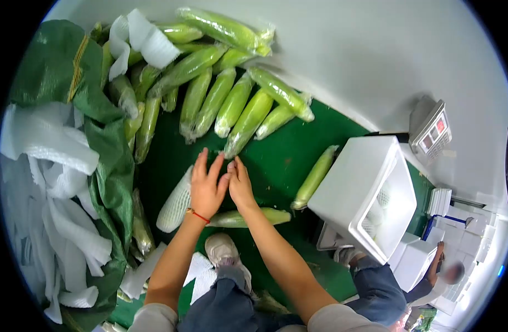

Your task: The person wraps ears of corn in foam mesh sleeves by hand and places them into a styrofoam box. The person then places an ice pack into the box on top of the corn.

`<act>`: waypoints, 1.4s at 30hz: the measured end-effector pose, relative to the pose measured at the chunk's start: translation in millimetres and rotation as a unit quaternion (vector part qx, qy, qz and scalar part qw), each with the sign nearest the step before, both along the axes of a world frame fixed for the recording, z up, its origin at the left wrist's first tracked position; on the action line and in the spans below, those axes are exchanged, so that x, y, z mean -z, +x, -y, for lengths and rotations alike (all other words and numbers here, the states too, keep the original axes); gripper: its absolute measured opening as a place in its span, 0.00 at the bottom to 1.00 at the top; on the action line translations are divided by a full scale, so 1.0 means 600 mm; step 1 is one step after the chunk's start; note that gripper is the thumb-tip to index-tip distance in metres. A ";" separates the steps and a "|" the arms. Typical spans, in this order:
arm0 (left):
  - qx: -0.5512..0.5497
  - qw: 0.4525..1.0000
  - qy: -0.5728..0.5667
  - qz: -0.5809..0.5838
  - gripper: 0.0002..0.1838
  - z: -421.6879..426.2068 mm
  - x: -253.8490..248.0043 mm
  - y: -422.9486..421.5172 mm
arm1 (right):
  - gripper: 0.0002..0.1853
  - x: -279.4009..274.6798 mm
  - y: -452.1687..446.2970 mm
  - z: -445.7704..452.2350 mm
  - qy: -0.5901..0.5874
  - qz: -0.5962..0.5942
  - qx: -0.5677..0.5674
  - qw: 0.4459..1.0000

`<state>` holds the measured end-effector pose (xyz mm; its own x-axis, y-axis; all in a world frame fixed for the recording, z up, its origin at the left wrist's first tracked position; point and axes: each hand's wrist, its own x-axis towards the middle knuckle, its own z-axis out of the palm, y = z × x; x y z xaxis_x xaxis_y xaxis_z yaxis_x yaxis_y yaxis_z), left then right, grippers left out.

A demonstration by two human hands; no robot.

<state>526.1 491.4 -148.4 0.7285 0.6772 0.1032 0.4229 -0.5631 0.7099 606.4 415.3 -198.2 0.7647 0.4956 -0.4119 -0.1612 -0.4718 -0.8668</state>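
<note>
Several plastic-wrapped green corn cobs [248,123] lie on the green floor. My left hand [208,185] has its fingers spread, beside a cob in a white foam net [175,202]; no object shows in it. My right hand [240,182] is close to its right, with the fingertips near the lower end of a wrapped cob. What my right fingers hold, if anything, is too small to tell. Another wrapped cob [237,218] lies beneath my wrists.
On the left, a green sack [107,166] holds white foam sleeves [55,149]. A white foam box [353,177] with netted items stands right, near a scale [431,130]. Another person [444,274] is at the lower right. A white wall [375,55] runs behind.
</note>
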 end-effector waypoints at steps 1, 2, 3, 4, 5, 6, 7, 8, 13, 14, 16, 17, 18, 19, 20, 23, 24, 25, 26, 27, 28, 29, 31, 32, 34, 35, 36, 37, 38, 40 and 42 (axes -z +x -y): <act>-0.001 1.000 0.003 -0.012 0.27 0.004 -0.003 -0.023 | 0.20 -0.044 -0.016 0.020 0.011 0.002 -0.013 1.000; -0.004 1.000 0.006 -0.021 0.27 0.010 -0.009 -0.039 | 0.18 -0.088 -0.021 0.047 0.023 0.007 -0.027 0.999; -0.014 0.998 0.059 -0.017 0.24 0.019 -0.025 -0.045 | 0.16 -0.105 -0.029 0.080 0.001 0.114 -0.038 0.993; 0.007 0.999 0.032 -0.001 0.22 0.032 -0.033 -0.045 | 0.14 -0.119 -0.036 0.117 -0.021 0.221 -0.048 0.974; 0.026 1.000 0.007 0.016 0.21 0.046 -0.041 -0.038 | 0.15 -0.129 -0.036 0.159 -0.065 0.279 -0.061 0.956; 0.044 0.998 -0.016 0.034 0.19 0.060 -0.049 -0.028 | 0.17 -0.133 -0.035 0.201 -0.108 0.336 -0.074 0.933; 0.072 0.995 -0.013 0.068 0.16 0.081 -0.050 -0.006 | 0.20 -0.130 -0.032 0.243 -0.133 0.339 -0.046 0.930; 0.115 0.989 -0.052 0.072 0.15 0.104 -0.046 0.018 | 0.24 -0.120 -0.027 0.281 -0.158 0.343 -0.019 0.926; 0.251 0.961 -0.117 -0.005 0.16 0.208 0.029 0.130 | 0.33 -0.069 -0.005 0.386 -0.211 0.197 0.105 0.952; 0.268 0.957 -0.105 -0.025 0.17 0.220 0.030 0.140 | 0.33 -0.066 -0.002 0.393 -0.201 0.176 0.119 0.956; 0.281 0.959 -0.024 -0.034 0.26 0.228 0.038 0.164 | 0.33 -0.044 0.014 0.388 -0.187 0.156 0.160 0.957; 0.278 0.960 0.026 -0.020 0.28 0.220 0.040 0.184 | 0.32 -0.035 0.021 0.380 -0.171 0.128 0.186 0.959; 0.275 0.959 0.075 -0.007 0.31 0.210 0.038 0.205 | 0.32 -0.028 0.022 0.374 -0.156 0.098 0.210 0.960; 0.291 0.947 0.136 -0.004 0.34 0.196 0.038 0.234 | 0.31 -0.024 0.015 0.373 -0.145 0.088 0.193 0.967; 0.306 0.932 0.194 -0.001 0.38 0.180 0.037 0.271 | 0.30 -0.026 0.006 0.370 -0.134 0.079 0.174 0.972; 0.409 0.855 0.310 0.077 0.43 0.149 0.063 0.375 | 0.27 -0.029 -0.025 0.363 -0.105 0.016 0.144 0.984; 0.466 0.829 0.300 0.075 0.45 0.141 0.059 0.402 | 0.26 -0.036 -0.036 0.360 -0.096 -0.011 0.140 0.985; 0.522 0.799 0.290 0.074 0.47 0.140 0.055 0.417 | 0.23 -0.044 -0.047 0.358 -0.064 -0.020 0.151 0.986; 0.538 0.795 0.276 0.040 0.47 0.139 0.057 0.417 | 0.21 -0.050 -0.050 0.362 -0.045 -0.045 0.152 0.986; 0.554 0.790 0.263 0.005 0.48 0.131 0.061 0.410 | 0.20 -0.056 -0.054 0.365 -0.025 -0.071 0.154 0.985; 0.569 0.782 0.253 -0.031 0.49 0.119 0.064 0.406 | 0.19 -0.056 -0.053 0.362 -0.002 -0.096 0.155 0.983; 0.560 0.794 0.235 -0.013 0.44 0.117 0.069 0.392 | 0.17 -0.059 -0.054 0.357 0.002 -0.115 0.174 0.978; 0.540 0.811 0.226 0.001 0.40 0.137 0.055 0.367 | 0.15 -0.065 -0.048 0.352 0.007 -0.155 0.197 0.968; 0.528 0.819 0.225 0.007 0.38 0.146 0.046 0.359 | 0.15 -0.063 -0.045 0.343 0.023 -0.172 0.221 0.960; 0.488 0.823 0.282 0.072 0.29 0.179 0.050 0.352 | 0.14 -0.059 -0.048 0.328 0.048 -0.208 0.267 0.940; 0.487 0.823 0.284 0.072 0.28 0.210 0.100 0.349 | 0.13 -0.056 -0.050 0.325 0.057 -0.220 0.279 0.933; 0.484 0.823 0.288 0.073 0.26 0.230 0.142 0.346 | 0.13 -0.050 -0.051 0.322 0.068 -0.230 0.289 0.927; 0.485 0.836 0.255 0.019 0.25 0.230 0.137 0.340 | 0.13 -0.045 -0.053 0.317 0.079 -0.240 0.304 0.919; 0.486 0.845 0.219 -0.035 0.24 0.229 0.120 0.332 | 0.13 -0.045 -0.054 0.313 0.083 -0.241 0.300 0.919; 0.470 0.861 0.125 -0.145 0.22 0.218 0.063 0.299 | 0.13 -0.058 -0.051 0.313 0.084 -0.242 0.291 0.922; 0.432 0.863 0.012 -0.261 0.23 0.157 -0.023 0.234 | 0.13 -0.075 -0.050 0.305 0.116 -0.275 0.302 0.905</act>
